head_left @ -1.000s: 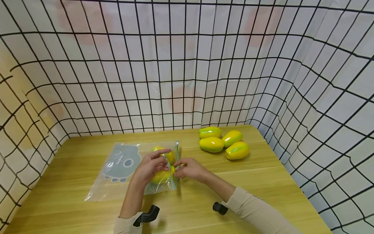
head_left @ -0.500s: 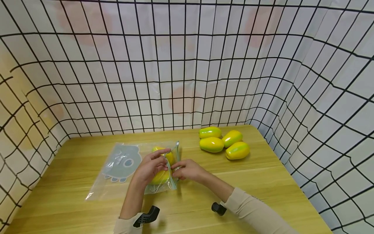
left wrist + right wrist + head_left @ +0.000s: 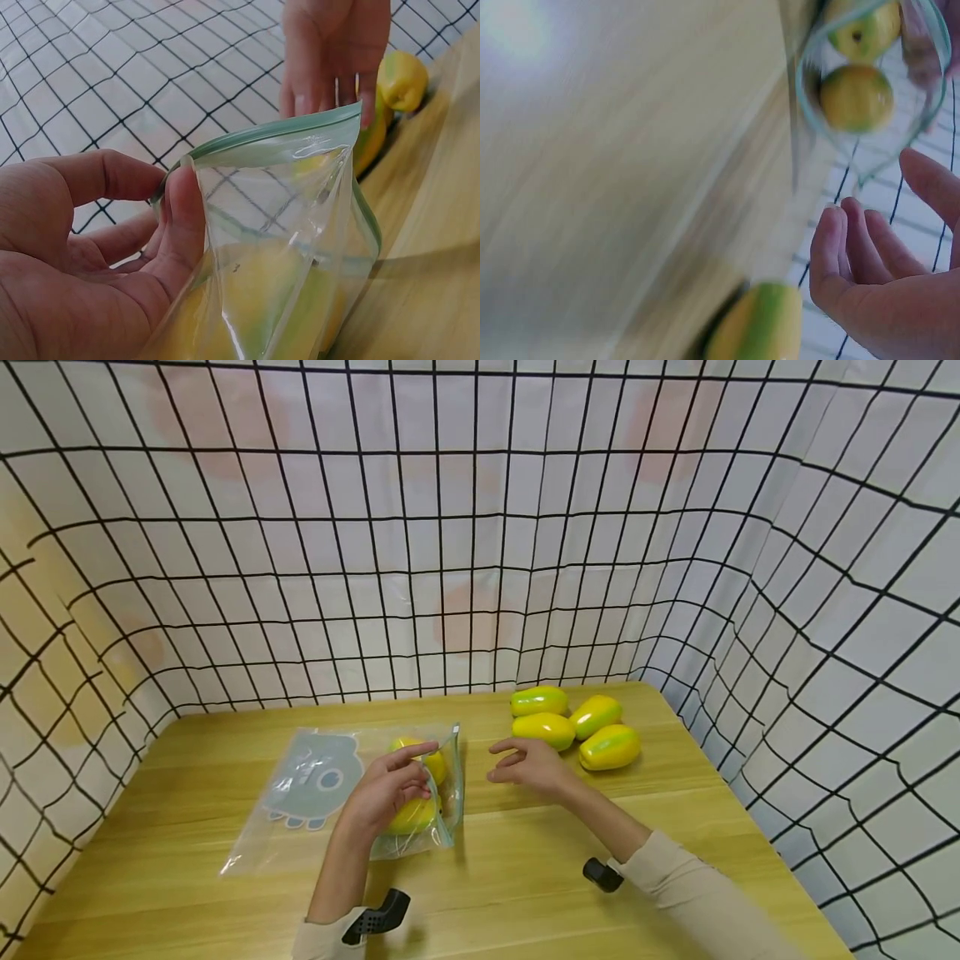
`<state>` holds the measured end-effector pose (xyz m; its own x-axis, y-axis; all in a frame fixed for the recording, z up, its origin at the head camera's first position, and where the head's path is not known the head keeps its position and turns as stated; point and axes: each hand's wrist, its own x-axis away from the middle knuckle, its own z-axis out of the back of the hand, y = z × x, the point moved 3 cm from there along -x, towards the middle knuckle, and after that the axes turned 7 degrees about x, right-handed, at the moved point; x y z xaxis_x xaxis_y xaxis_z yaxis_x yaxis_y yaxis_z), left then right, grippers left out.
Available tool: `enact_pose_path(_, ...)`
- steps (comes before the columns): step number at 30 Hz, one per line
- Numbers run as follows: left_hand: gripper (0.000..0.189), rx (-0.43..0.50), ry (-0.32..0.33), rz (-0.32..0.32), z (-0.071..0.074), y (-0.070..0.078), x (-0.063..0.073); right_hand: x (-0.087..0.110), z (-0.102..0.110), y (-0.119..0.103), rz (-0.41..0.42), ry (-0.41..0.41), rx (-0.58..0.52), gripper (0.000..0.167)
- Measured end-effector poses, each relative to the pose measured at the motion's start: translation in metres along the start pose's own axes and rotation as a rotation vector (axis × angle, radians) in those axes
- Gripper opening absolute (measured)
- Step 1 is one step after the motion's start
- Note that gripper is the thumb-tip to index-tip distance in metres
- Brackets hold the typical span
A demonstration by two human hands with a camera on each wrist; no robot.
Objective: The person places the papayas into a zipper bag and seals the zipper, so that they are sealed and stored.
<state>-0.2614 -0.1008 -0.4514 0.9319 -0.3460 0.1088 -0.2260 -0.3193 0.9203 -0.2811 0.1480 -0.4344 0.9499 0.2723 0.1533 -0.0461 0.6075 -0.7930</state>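
Note:
My left hand (image 3: 390, 789) pinches the upper rim of a clear zip bag (image 3: 247, 202) between thumb and fingers, so its green-edged mouth stands open toward the right. Inside the bag lie two yellow-green papayas (image 3: 856, 97), one behind the other near the mouth. On the bag's flat left part is a grey-blue cartoon animal print (image 3: 315, 777). To the right of the mouth my right hand (image 3: 534, 768) is in the air, fingers loosely bent, with nothing in it. It overlaps the lower edge of the nearest loose papaya (image 3: 543, 730) in the head view.
Several papayas sit in a group at the back right of the wooden table (image 3: 517, 893), among them a front right one (image 3: 610, 747). White walls covered by a black grid net (image 3: 480, 527) stand behind and at both sides of the table.
My right hand has drawn out of the bag's mouth and moved right, toward the loose papayas. The left hand stays at the bag's rim.

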Motion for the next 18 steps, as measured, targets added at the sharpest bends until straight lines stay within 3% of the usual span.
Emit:
enact_pose_path(12, 0.048, 0.004, 0.001, -0.004, -0.001, -0.003, -0.003, 0.015, 0.087, 0.023, -0.008, 0.149, 0.221, 0.064)
enact_pose_path(18, 0.048, 0.005, 0.000, -0.003, 0.000, -0.003, -0.002, 0.019, 0.121, 0.041, -0.043, 0.219, 0.296, 0.066)
